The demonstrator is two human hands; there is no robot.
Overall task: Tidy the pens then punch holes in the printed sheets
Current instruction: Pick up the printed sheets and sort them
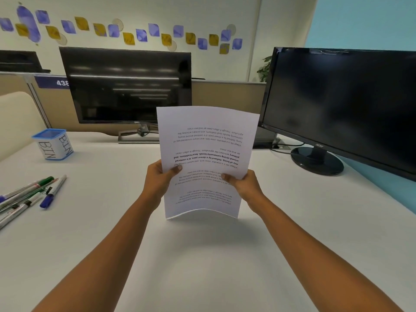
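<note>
Far left: pens [29,194] lie loose on the desk [202,262], roughly fanned, some crossing, a blue-capped one nearest centre. They are not yet gathered.

Behind them: a blue-rimmed bin [54,144], upright, well apart from the pens. Nothing can be seen inside it from this angle.

Back left: a dark monitor [128,86], its stand near the top left corner of the stack.

Left hand [157,176]: pinches the left edge of the sheets [207,149], thumb on the front face, fingers behind.

The sheets are held nearly upright at desk centre, print upside down to the viewer. The lower edge bows and sits at or just above the desk; I cannot tell whether it touches. A few layers show at the lower left corner.

Right hand [245,183]: pinches the right edge in the same way, thumb in front.

Back right: a second monitor [349,104], its round base just right of the stack and behind it.

Judgement: the step in hand looks like squaring the stack. To do it well, loosen both pinches slightly, let the sheets drop onto the lower edge, and take out the bow so the edges align before punching. No punch is in view.

Room: there is open desk in front of the stack and to its near right. The monitor stands crowd the back and the pens hem in the left. Lay the stack flat toward the viewer.
</note>
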